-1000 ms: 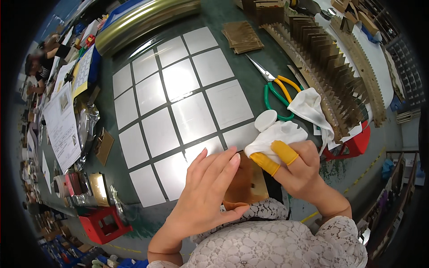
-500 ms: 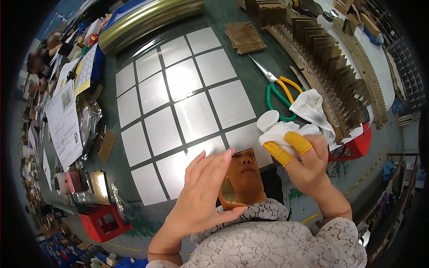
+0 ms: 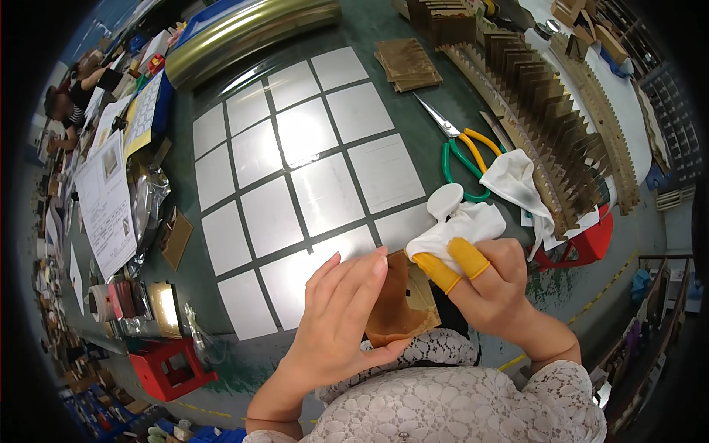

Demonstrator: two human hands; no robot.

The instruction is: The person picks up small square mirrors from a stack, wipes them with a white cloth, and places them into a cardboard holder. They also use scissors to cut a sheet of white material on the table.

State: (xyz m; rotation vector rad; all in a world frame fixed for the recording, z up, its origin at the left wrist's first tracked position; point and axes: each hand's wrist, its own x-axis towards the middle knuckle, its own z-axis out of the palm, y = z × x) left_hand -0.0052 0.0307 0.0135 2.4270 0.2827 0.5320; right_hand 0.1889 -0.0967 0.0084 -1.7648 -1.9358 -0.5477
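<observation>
My left hand (image 3: 332, 306) grips a thin, mirror-like amber plate (image 3: 399, 301) by its edges, thumb at the lower edge and fingertips at the upper one. Yellow finger cots (image 3: 447, 267) cover two fingers of my right hand (image 3: 495, 284). That hand is closed on a white cloth (image 3: 458, 230), held at the plate's upper right corner; whether the cloth touches the plate I cannot tell. A round white lid-like piece (image 3: 445, 200) is just beyond the cloth. Past my hands, pale square sheets (image 3: 323, 192) lie in rows on the dark green table (image 3: 369, 37).
Scissors with green and yellow handles (image 3: 461, 151) lie right of the sheets, beside another white cloth (image 3: 515, 177). Toothed racks of upright plates (image 3: 539, 103) line the right side. Brown plates (image 3: 408, 64) are stacked at the back, near a gold roll (image 3: 251, 37). Red stools (image 3: 173, 371) stand below.
My right hand has brought the white cloth left and down, to the plate's upper corner. The plate's reflection has changed. My left hand keeps nearly the same place.
</observation>
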